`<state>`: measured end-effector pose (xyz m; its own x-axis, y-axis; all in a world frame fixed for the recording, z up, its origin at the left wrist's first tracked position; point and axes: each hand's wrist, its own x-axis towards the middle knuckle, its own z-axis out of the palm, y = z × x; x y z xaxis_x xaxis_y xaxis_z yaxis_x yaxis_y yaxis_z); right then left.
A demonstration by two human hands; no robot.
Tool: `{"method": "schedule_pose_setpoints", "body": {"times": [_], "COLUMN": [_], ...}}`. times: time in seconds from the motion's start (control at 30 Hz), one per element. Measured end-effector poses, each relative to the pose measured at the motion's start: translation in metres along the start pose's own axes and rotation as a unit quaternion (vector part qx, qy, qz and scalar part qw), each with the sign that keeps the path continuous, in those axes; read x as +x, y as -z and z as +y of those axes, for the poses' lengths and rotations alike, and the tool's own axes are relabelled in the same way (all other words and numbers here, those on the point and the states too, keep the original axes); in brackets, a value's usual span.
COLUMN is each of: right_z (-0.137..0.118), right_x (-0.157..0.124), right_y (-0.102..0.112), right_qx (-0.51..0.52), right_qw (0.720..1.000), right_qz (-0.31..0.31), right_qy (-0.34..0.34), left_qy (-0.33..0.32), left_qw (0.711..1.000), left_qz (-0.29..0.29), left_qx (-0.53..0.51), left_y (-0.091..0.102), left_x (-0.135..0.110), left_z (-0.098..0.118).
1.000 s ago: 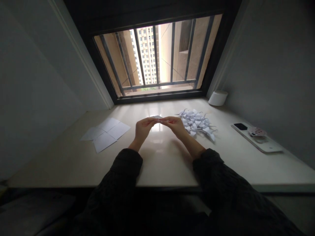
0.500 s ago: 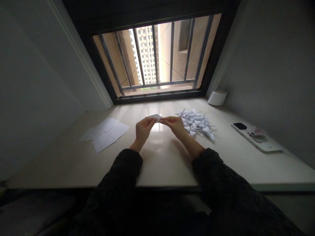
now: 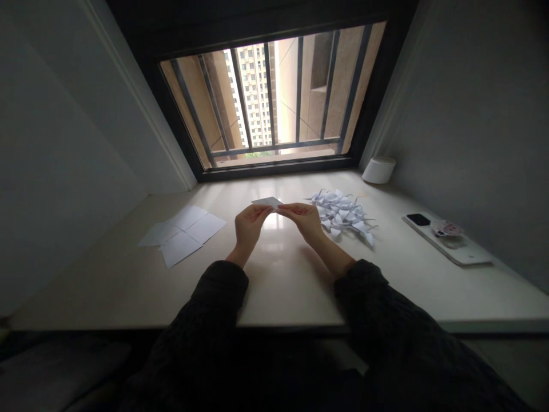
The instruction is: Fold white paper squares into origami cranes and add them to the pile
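Observation:
My left hand [image 3: 249, 223] and my right hand [image 3: 305, 218] meet above the middle of the pale tabletop [image 3: 283, 274], both pinched on a small folded piece of white paper [image 3: 266, 202] that sticks up between the fingertips. A heap of folded white paper shapes [image 3: 342, 213] lies just right of my right hand. Several flat white paper squares [image 3: 183, 232] lie to the left of my left hand. Both forearms wear dark sleeves.
A white phone [image 3: 448, 243] with a round sticker lies at the right. A white round container [image 3: 378, 170] stands at the back right corner. A barred window [image 3: 274, 100] fills the wall behind the table. Grey walls close in on both sides.
The folded paper has risen a little between my fingertips and shows more above them. Both hands stay in the same spot.

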<state>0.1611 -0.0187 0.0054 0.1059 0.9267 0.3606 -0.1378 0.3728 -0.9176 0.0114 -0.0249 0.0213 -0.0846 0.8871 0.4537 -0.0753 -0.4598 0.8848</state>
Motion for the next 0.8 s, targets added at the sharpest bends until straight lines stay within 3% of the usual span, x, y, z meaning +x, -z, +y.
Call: {"method": "schedule_pose_setpoints", "body": {"times": [0.5, 0.8], "right_z": [-0.0083, -0.0071], "right_x": [-0.003, -0.003], "right_y": [-0.0053, -0.0058], "right_qx": [0.082, 0.085], "right_qw": [0.996, 0.996], "right_qz": [-0.003, 0.005], "right_qy": [-0.022, -0.019], "left_qy": [0.013, -0.043], "left_qw": [0.999, 0.999], "left_qz": [0.036, 0.024], "left_qx": [0.001, 0.018], "left_y": [-0.0002, 0.002], "left_x": [-0.0005, -0.0021], "left_z": [-0.0028, -0.0013]}}
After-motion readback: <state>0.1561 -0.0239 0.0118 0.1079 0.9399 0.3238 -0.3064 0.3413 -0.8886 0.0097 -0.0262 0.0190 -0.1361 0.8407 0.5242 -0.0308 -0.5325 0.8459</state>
